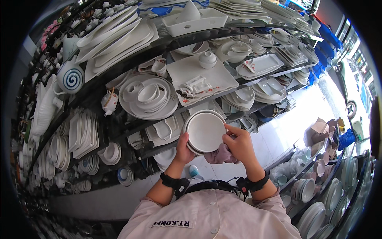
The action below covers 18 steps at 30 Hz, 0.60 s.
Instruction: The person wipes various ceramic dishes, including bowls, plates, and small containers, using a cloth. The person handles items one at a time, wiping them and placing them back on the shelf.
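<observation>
In front of my body I hold white round bowls (205, 132), which look stacked one inside another, with the open top facing me. My left hand (183, 150) is closed around their left side, the thumb up along the outer wall. On the other side my right hand (239, 145) is closed, its fingers bent at the rim. A crumpled mauve cloth (221, 155) is bunched under that hand against the lower right of the bowls. The fingers beneath the bowls are hidden.
Close ahead, dark shelves carry white crockery, including a stack of round plates (169, 104) and a square platter (227, 83). A teapot with a blue spiral (71, 77) stands at the left. More bowls and plates (304, 190) fill a rack behind right. Cardboard boxes (319, 128) lie beyond.
</observation>
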Each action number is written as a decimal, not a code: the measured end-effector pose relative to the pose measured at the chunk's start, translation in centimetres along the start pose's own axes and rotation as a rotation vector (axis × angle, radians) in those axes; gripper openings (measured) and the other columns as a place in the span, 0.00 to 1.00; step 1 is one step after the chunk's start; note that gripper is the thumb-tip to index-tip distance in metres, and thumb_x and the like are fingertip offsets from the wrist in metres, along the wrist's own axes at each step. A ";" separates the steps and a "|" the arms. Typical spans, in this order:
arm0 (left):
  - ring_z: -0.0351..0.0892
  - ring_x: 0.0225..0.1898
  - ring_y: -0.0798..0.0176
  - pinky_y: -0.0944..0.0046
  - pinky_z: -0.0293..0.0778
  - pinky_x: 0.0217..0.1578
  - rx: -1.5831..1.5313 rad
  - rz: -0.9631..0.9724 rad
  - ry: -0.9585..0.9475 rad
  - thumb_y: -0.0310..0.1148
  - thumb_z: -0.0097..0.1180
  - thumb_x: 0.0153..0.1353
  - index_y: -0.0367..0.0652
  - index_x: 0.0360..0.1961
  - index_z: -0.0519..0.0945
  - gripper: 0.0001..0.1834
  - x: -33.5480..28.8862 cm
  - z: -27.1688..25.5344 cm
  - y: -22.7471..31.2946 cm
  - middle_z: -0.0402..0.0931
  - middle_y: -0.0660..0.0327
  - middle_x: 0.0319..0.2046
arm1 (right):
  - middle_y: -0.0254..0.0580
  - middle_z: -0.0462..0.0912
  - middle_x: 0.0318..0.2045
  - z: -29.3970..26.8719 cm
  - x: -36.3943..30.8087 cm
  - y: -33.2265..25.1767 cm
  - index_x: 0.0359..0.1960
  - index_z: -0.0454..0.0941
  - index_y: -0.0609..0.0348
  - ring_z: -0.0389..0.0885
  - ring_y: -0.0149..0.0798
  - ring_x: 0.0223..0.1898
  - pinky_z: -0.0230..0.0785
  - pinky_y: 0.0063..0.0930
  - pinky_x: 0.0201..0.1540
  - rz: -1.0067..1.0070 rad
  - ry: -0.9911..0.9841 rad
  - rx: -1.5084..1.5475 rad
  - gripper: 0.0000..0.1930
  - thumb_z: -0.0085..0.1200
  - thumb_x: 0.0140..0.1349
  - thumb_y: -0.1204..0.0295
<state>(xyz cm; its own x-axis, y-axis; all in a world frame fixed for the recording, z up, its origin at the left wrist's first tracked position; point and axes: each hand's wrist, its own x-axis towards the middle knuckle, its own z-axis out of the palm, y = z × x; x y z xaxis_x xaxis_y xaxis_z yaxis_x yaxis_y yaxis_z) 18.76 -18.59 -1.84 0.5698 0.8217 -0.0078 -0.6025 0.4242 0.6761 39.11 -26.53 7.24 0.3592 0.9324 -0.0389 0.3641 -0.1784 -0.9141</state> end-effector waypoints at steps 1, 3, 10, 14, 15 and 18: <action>0.70 0.68 0.51 0.51 0.68 0.67 0.031 -0.007 0.013 0.56 0.42 0.72 0.37 0.73 0.58 0.39 0.3 -0.5 0.4 0.67 0.48 0.68 | 0.46 0.85 0.30 0.5 0.5 -0.1 0.54 0.84 0.60 0.84 0.39 0.31 0.75 0.31 0.41 -0.014 0.012 -0.023 0.22 0.59 0.55 0.71; 0.68 0.70 0.49 0.49 0.64 0.70 0.096 -0.013 0.031 0.59 0.36 0.72 0.37 0.73 0.59 0.41 1.3 -1.6 1.2 0.67 0.48 0.69 | 0.45 0.83 0.32 1.6 1.7 -0.3 0.54 0.84 0.59 0.83 0.39 0.32 0.74 0.31 0.41 -0.044 0.019 -0.027 0.22 0.60 0.56 0.71; 0.68 0.69 0.48 0.48 0.64 0.70 -0.051 -0.056 0.055 0.59 0.36 0.72 0.36 0.73 0.61 0.41 4.8 -5.0 4.2 0.67 0.48 0.69 | 0.41 0.81 0.38 4.2 5.2 0.4 0.68 0.74 0.52 0.79 0.36 0.31 0.73 0.31 0.42 -0.064 -0.090 0.044 0.31 0.66 0.63 0.61; 0.68 0.69 0.48 0.49 0.64 0.69 -0.055 -0.028 0.064 0.60 0.36 0.72 0.36 0.72 0.61 0.41 6.0 -7.0 5.3 0.67 0.48 0.69 | 0.41 0.83 0.37 5.1 5.8 -0.7 0.76 0.57 0.57 0.80 0.31 0.34 0.73 0.26 0.43 -0.026 -0.210 0.151 0.42 0.67 0.64 0.62; 0.68 0.69 0.48 0.49 0.64 0.69 -0.046 -0.016 0.059 0.60 0.35 0.72 0.36 0.72 0.61 0.41 6.3 -7.2 5.5 0.67 0.48 0.69 | 0.41 0.84 0.37 5.0 6.3 -0.4 0.77 0.55 0.59 0.80 0.30 0.34 0.73 0.25 0.43 -0.004 -0.287 0.181 0.44 0.67 0.64 0.63; 0.69 0.69 0.48 0.49 0.64 0.69 -0.025 -0.003 0.060 0.60 0.35 0.73 0.36 0.72 0.62 0.41 6.9 -7.3 6.2 0.67 0.48 0.69 | 0.42 0.85 0.36 5.2 7.4 0.4 0.77 0.49 0.64 0.81 0.30 0.37 0.73 0.25 0.43 0.010 -0.440 0.251 0.47 0.68 0.63 0.66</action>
<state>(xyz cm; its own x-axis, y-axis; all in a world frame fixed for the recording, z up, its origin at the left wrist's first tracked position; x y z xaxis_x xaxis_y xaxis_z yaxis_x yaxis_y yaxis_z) 14.90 -7.48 -3.04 0.5373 0.8416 -0.0542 -0.6151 0.4350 0.6576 37.43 -18.11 4.52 -0.0537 0.9848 -0.1652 0.1254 -0.1575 -0.9795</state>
